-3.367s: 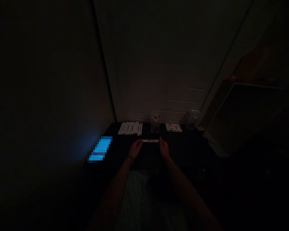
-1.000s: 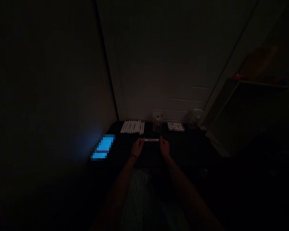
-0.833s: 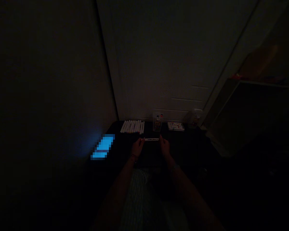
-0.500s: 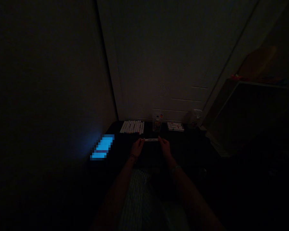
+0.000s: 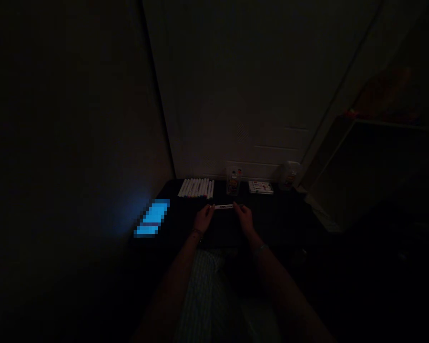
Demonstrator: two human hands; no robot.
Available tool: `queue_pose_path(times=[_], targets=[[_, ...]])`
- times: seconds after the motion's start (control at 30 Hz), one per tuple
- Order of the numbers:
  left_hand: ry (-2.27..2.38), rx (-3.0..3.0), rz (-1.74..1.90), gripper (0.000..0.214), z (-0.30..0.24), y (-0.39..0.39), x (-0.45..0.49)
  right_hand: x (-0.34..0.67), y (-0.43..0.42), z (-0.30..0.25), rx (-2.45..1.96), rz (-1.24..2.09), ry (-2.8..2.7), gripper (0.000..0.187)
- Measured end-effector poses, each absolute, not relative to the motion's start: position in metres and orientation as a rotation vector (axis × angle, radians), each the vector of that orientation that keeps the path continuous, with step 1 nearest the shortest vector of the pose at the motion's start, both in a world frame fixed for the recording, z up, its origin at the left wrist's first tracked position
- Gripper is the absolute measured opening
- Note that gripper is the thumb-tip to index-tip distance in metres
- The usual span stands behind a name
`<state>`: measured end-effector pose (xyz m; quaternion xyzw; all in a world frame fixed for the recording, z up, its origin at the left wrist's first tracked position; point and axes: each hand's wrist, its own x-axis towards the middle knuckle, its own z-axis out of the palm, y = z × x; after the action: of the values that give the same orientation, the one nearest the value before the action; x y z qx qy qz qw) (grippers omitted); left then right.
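Note:
A white marker [image 5: 223, 206] with dark print is stretched level between my two hands, above the dark tabletop [image 5: 279, 219]. My left hand [image 5: 203, 217] pinches its left end between thumb and fingers. At the other end, my right hand [image 5: 243, 215] is closed on the marker in the same way. Behind my left hand lies a row of several white markers [image 5: 196, 188], side by side, with coloured bits at their near ends. The dim light hides the finer detail of my fingers.
A clear container [image 5: 233, 183] with a few items stands at the back, beside a flat white pack [image 5: 260, 187]. Another clear container [image 5: 289, 176] is at the back right. On the left glows a blurred blue screen [image 5: 152, 218]. A pale wall [image 5: 236, 95] rises behind the table.
My right hand has shifted slightly left along the marker, toward my left hand. The left hand stays almost where it was, and the other things have not moved.

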<state>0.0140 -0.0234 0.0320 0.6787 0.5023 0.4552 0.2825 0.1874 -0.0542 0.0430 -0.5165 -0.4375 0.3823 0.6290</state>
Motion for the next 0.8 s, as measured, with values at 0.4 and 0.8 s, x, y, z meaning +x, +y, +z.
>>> queue_pose_path(times=[0.4, 0.8], targets=[[1.340, 1.761, 1.205, 0.038, 0.032, -0.023, 0.015, 0.188, -0.055, 0.045, -1.184, 0.885, -1.007, 0.043], [1.252, 1.796, 1.170, 0.037, 0.034, -0.025, 0.015, 0.191, -0.050, 0.035, -1.287, 0.780, -1.083, 0.044]])
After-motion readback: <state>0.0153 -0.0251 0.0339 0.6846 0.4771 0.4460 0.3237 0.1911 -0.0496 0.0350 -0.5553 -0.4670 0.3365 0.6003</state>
